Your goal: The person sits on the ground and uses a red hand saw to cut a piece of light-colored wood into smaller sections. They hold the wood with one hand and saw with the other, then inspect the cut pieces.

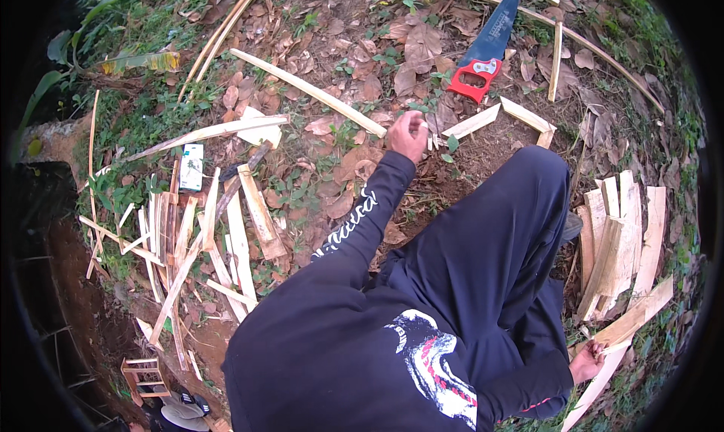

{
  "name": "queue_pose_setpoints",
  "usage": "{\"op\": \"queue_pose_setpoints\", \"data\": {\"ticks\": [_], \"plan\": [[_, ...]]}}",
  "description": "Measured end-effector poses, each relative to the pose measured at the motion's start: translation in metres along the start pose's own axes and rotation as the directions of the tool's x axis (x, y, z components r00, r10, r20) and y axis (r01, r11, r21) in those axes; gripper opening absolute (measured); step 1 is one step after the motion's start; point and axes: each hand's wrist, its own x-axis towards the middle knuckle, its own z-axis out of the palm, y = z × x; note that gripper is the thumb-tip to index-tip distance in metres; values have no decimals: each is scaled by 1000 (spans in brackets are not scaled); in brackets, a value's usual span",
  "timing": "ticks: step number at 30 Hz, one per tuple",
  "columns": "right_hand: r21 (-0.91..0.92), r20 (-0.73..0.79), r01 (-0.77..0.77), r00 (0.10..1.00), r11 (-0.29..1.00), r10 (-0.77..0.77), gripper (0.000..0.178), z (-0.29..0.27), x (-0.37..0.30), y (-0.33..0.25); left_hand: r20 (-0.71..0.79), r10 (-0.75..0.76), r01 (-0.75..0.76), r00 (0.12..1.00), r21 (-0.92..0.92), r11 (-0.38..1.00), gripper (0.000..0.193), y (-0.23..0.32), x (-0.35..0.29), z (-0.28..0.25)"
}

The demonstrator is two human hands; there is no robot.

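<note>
My left hand (407,136) is reached out ahead over the leaf-covered ground, its fingers curled together. Whatever they may hold is too small to make out. Beside it ends a long pale wooden strip (309,92), and a short wood piece (475,122) lies just to its right. Down at the right, my right hand (587,362) grips the near end of a flat wooden board (637,313). Another pale board (596,394) passes beneath that hand. A hand saw (490,36) with a dark blade and red handle lies at the top right.
A stack of wooden slats (622,236) stands at the right beside my bent knee (539,172). Scattered wood offcuts (237,236) lie at the left, near a white and teal packet (191,167). A small wooden frame (145,377) and part of another person (185,413) show at the lower left.
</note>
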Motion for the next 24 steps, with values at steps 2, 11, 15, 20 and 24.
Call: {"op": "queue_pose_setpoints", "data": {"ticks": [2,11,15,20,24], "plan": [[-18,21,10,1000,1000,-10,44,-18,-8,-9,173,18,-4,985,-78,997,23,8,-11,24],[-95,75,155,986,983,-148,44,-1,-23,9,351,208,-135,913,-221,966,18,79,-34,75],[-74,62,123,991,990,-118,44,-14,-6,25,233,278,-222,932,-241,945,18,181,-41,66],[-104,17,129,992,986,-127,43,12,-10,34,401,457,-212,794,-523,826,17,257,-79,111],[-105,127,94,989,990,-81,39,1,-1,42,470,603,-564,645,-240,790,19,251,-107,154]]}}
